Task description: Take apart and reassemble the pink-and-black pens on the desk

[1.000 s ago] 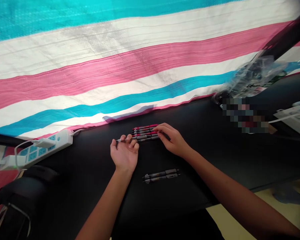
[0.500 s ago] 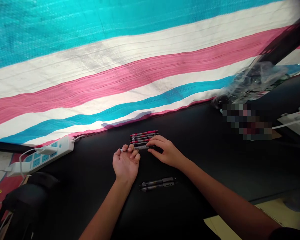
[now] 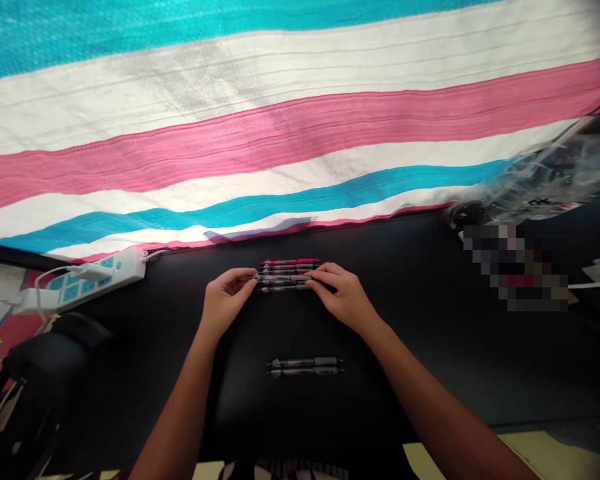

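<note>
A row of several pens [image 3: 290, 263], some with red parts and some black and grey, lies side by side on the black tabletop [image 3: 180, 373]. My left hand [image 3: 225, 300] pinches the left end of a pen [image 3: 283, 279] at this row, thumb and forefinger closed. At the same pen's right end, my right hand [image 3: 347, 297] has its fingertips closed. Whether this pen is raised or resting among the others I cannot tell. Nearer to me, two black and grey pens [image 3: 305, 365] lie parallel, apart from both hands.
A white power strip [image 3: 125, 267] with a plug and cable stands at the left. Below it is a dark, padded object [image 3: 45, 373]. Clear plastic wrapping [image 3: 545, 180] and a blurred-out patch [image 3: 515, 267] are at the right. A striped sheet [image 3: 280, 127] hangs behind the table.
My left hand has turned from palm-up to a pinch at the pen's left end and moved up to the row. The right hand stays at the right end. The view has shifted slightly.
</note>
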`<state>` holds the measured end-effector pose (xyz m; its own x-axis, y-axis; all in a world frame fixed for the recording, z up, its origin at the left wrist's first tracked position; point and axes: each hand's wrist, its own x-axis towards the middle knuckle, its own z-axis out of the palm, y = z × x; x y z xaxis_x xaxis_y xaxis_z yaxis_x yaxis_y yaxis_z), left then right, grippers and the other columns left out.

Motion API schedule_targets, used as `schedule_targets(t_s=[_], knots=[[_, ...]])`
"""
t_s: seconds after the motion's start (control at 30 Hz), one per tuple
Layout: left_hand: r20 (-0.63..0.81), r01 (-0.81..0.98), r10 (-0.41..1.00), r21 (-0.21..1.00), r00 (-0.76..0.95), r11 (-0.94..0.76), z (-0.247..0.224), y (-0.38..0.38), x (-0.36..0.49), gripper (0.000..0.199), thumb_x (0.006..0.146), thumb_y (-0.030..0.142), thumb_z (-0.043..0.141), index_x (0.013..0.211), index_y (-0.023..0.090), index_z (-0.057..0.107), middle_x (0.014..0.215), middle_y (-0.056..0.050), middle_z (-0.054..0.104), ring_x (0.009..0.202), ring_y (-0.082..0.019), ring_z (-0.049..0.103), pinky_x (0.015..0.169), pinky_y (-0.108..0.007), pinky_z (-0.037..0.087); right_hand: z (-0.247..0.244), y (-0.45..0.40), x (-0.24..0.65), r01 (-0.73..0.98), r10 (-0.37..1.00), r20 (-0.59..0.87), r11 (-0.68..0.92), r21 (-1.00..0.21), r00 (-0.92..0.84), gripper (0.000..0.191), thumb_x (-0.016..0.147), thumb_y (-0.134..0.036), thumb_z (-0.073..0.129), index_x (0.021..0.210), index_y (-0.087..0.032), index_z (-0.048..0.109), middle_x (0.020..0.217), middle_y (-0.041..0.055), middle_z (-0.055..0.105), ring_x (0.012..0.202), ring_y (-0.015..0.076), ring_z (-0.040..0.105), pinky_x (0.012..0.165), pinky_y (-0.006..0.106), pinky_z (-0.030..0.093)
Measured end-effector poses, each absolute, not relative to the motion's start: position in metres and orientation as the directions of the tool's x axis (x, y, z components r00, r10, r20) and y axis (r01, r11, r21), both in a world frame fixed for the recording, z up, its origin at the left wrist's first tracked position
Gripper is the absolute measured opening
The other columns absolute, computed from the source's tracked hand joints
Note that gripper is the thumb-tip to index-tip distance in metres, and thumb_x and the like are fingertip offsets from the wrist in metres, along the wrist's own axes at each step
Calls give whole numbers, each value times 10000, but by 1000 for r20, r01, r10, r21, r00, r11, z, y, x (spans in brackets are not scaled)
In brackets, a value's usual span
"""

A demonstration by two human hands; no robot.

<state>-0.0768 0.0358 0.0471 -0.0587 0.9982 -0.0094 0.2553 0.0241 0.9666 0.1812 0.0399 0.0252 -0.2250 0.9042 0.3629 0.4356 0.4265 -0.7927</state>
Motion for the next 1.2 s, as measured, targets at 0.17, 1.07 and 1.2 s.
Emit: schedule_targets(t_s=[0.17, 1.07, 1.2], knots=[[-14, 430, 992, 902, 122, -40, 51, 34, -95, 197, 812, 338, 765, 930, 182, 785, 912, -67, 764, 839, -215, 721, 792, -324, 583, 29, 40, 187, 471, 932, 246, 348, -811, -264, 209, 932, -222, 631, 1125, -222, 712, 984, 67, 729, 860, 219, 691, 813, 365, 558], [225, 625, 942, 706, 247, -332, 23, 22, -89, 35, 810, 154, 691, 794, 185, 689, 819, -1, 599, 672, -120, 568, 644, -255, 473, 34, -23, 178, 662, 921, 192, 378, -646, -339, 91, 939, -256, 608, 944, -202, 681, 938, 76, 643, 911, 238, 616, 848, 394, 521], [246, 614, 938, 710, 245, -346, 23, 21, -87, 28, 812, 194, 693, 788, 183, 683, 808, -2, 590, 670, -123, 554, 646, -256, 471, 44, -53, 186, 628, 842, 6, 407, -663, -539, 113, 915, -288, 676, 985, -210, 719, 1013, 79, 653, 965, 234, 615, 892, 398, 522]])
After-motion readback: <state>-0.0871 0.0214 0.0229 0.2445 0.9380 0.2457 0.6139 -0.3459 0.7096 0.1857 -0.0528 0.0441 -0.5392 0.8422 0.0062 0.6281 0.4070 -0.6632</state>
